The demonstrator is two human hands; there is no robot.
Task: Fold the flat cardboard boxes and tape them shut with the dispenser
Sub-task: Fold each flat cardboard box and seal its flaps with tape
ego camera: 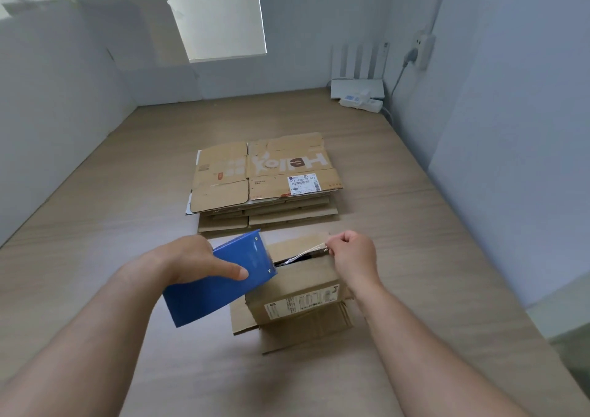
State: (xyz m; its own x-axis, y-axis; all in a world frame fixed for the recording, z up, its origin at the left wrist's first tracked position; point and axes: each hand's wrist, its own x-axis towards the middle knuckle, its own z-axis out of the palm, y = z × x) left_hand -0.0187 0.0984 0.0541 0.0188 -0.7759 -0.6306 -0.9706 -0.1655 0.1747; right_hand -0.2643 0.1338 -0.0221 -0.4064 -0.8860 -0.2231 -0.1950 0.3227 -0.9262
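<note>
A small folded cardboard box (300, 292) stands on the wooden table near me, its top flaps closed with a dark gap along the seam. My left hand (194, 261) grips a blue tape dispenser (220, 279) held at the box's left top edge. A strip of clear tape (303, 253) stretches from the dispenser across the seam. My right hand (351, 253) pinches the free end of that tape over the box's right top edge. Behind the box lies a stack of flat cardboard boxes (265, 177).
The wooden table (127, 193) runs back to white walls. A white router (357, 84) and a power strip (364, 102) sit at the far right corner, with a cable up to a wall socket. White boards lean at the far left.
</note>
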